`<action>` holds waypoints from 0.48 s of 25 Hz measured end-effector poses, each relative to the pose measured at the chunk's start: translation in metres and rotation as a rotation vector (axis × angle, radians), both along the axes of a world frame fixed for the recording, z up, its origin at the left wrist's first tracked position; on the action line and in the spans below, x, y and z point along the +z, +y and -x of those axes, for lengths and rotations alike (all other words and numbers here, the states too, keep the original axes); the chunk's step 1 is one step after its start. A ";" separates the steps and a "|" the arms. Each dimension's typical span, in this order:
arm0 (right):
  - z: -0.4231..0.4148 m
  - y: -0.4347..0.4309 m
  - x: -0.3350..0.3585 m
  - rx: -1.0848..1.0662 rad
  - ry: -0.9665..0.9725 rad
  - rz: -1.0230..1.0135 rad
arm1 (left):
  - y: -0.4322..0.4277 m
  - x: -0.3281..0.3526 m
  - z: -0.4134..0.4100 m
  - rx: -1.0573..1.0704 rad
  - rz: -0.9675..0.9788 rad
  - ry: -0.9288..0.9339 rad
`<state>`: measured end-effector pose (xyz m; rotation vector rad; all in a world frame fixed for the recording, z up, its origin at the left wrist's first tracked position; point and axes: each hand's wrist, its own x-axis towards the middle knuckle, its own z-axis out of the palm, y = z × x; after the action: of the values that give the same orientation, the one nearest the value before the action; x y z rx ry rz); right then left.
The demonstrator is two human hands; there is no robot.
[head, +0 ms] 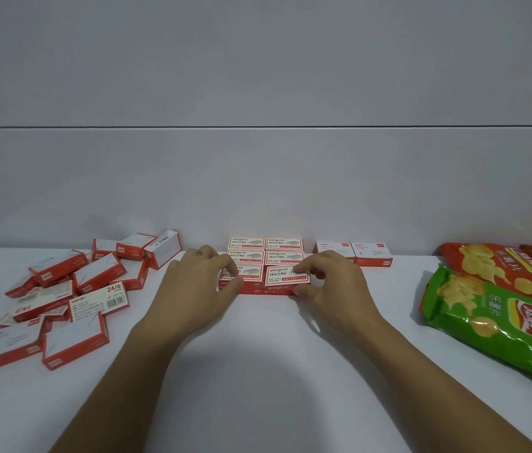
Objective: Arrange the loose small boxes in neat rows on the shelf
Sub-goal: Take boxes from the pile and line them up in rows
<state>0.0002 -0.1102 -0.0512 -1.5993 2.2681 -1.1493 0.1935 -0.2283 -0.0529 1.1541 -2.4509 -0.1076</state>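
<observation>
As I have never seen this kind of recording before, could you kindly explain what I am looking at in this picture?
There is no machine here: a person wears one camera on the head, looking down at their own bare hands. On the white surface stands a neat block of small red-and-white boxes, two wide and three deep. The left hand holds the front-left box, the right hand pinches the front-right box. A loose pile of boxes lies on the left; a green chip bag and red chip bags lie right.
</observation>
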 end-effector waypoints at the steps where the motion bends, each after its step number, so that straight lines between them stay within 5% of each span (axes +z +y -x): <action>1: -0.002 -0.002 -0.003 -0.008 0.000 0.001 | 0.000 -0.002 0.001 -0.012 -0.024 -0.027; 12: -0.009 -0.012 -0.021 -0.009 0.076 0.023 | 0.005 -0.009 0.014 0.013 -0.018 0.090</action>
<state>0.0090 -0.1226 -0.0724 -1.6711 2.3189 -1.1399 0.1794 -0.2231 -0.0623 1.1469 -2.3682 -0.1741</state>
